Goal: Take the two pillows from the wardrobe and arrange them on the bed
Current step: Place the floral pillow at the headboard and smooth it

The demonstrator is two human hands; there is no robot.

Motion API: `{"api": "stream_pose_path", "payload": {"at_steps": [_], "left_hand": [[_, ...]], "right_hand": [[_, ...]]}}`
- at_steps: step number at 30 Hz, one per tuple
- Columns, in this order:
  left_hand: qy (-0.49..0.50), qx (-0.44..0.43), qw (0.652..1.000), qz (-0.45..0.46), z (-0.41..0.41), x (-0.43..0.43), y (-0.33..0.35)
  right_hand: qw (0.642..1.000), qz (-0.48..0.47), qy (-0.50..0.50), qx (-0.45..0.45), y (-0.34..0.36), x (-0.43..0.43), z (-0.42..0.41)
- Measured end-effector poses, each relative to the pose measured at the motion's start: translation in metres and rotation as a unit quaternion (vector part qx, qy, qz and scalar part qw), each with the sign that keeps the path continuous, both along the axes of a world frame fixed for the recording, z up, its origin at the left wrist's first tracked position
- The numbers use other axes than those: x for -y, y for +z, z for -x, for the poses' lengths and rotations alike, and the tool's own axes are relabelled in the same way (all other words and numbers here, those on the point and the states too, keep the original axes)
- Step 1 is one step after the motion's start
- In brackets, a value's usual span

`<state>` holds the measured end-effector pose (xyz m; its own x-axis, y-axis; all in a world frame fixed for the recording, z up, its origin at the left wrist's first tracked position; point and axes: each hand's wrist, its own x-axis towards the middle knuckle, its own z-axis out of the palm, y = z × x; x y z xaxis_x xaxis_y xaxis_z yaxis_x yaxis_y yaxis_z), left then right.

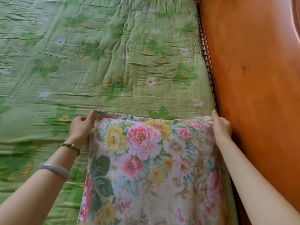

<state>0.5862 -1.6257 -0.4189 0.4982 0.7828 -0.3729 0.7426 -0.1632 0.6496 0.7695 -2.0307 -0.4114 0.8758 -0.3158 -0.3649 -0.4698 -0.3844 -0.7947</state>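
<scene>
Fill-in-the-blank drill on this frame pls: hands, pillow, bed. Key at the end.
1. The left hand and right hand each grip a far ____ of the floral pillow.
2. The quilt under it is mostly ____.
3. The bead bracelet and pale bangle sit on the ____ wrist.
4. The wooden board stands beside the ____ hand.
Missing words: corner; green; left; right.

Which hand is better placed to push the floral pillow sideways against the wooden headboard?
Probably the left. The left hand grips the pillow corner on the side away from the headboard, so it can push toward it. The right hand holds the corner beside the headboard, with little room.
</scene>
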Motion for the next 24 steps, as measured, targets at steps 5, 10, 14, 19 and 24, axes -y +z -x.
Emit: {"api": "stream_pose_path", "payload": {"at_steps": [5,10,14,19,24], "left_hand": [[-0.018,0.006,0.992,0.122,0.069,0.025,-0.002],[-0.073,-0.004,0.990,0.118,0.102,0.041,-0.006],[-0.077,0.008,0.997,0.002,0.102,0.032,0.005],[-0.026,-0.035,0.999,-0.031,0.093,0.047,-0.001],[-0.092,-0.011,0.987,-0.134,0.065,0.052,0.025]], "right_hand": [[0.995,-0.079,-0.035,-0.052,0.007,0.033,0.078],[0.997,-0.028,-0.045,-0.061,0.004,0.046,0.129],[0.995,0.084,-0.062,-0.002,0.007,0.051,0.129],[0.989,0.143,-0.011,-0.022,0.005,0.041,0.129],[0.980,0.152,0.075,0.104,0.033,0.019,0.094]]}}
